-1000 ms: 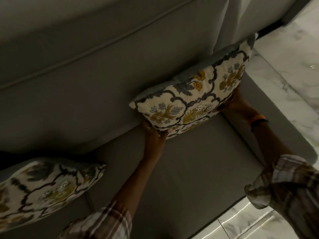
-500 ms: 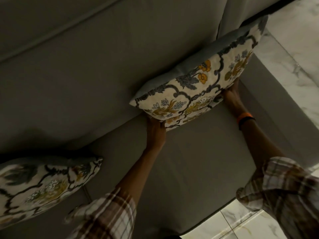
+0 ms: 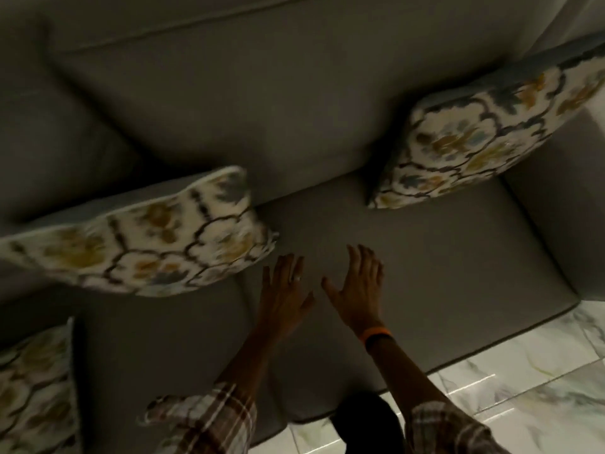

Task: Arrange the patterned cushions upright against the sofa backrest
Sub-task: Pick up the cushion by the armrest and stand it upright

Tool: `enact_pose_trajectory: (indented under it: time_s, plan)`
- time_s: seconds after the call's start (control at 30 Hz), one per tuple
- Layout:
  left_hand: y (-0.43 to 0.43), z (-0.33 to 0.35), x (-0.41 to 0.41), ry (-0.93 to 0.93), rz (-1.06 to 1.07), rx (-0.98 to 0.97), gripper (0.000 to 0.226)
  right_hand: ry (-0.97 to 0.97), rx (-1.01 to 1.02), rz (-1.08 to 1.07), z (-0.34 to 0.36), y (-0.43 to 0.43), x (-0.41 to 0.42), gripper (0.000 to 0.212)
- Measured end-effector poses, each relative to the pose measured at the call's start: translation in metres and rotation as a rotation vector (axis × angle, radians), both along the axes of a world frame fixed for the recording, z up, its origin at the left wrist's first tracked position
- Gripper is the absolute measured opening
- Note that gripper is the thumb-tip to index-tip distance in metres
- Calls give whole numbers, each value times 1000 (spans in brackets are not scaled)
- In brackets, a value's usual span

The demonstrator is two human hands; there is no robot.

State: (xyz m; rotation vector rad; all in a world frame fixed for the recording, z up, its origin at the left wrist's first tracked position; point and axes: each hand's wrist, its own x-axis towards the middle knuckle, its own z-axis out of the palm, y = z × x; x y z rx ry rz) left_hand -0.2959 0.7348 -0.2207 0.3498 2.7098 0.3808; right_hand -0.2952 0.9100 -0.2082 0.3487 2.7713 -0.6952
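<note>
— Where are our hands against the cushions?

— Our left hand point(image 3: 285, 290) and right hand point(image 3: 357, 291) float side by side over the bare seat point(image 3: 425, 273), fingers spread wide, holding nothing. The right cushion point(image 3: 484, 139) stands well apart from us, up in the corner, leaning on the backrest point(image 3: 262, 93) with its far end by the armrest point(image 3: 556, 191). The middle cushion point(image 3: 147, 237) sits just left of our left fingertips, also against the backrest; whether we touch it we cannot tell, the view is blurred.

— And the room around us?

— Open seat lies between the two cushions and runs to the front edge, where the marble floor point(image 3: 523, 371) begins. A third cushion point(image 3: 36, 388) lies at the lower left edge of view, away from the backrest. Our plaid sleeves point(image 3: 209, 417) hang over the seat's front edge, and an orange band point(image 3: 375, 334) rings our right wrist.
</note>
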Motion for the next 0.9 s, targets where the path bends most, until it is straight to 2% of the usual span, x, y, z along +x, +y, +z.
enact_pose_trajectory:
  time_s: [0.2,0.37,0.43,0.53,0.63,0.7,0.77,0.83,0.9]
  plan:
    - [-216,-1,111,7,136,-57,77,-73,-28,217,3,-218,94,96]
    - [-407,12,176,79,326,-81,85,-108,-93,248,11,-403,151,96]
    - [-483,16,200,85,410,-104,80,-146,-137,253,14,-476,166,96]
    - [-580,18,229,81,629,-77,78,-246,-307,197,15,-571,186,99]
    - [-664,7,262,-42,1011,50,92,-350,-451,18,13,-645,204,110]
    - [-706,-6,282,-185,1285,243,119,-414,-446,-108,-9,-666,212,118]
    - [-732,-15,290,-311,1423,499,138,-431,-476,-226,-31,-670,210,125]
    - [-744,-21,285,-374,1452,703,139,-473,-599,-270,-21,-672,201,111]
    - [-752,-20,274,-389,1450,788,133,-395,-671,-217,-3,-671,188,72]
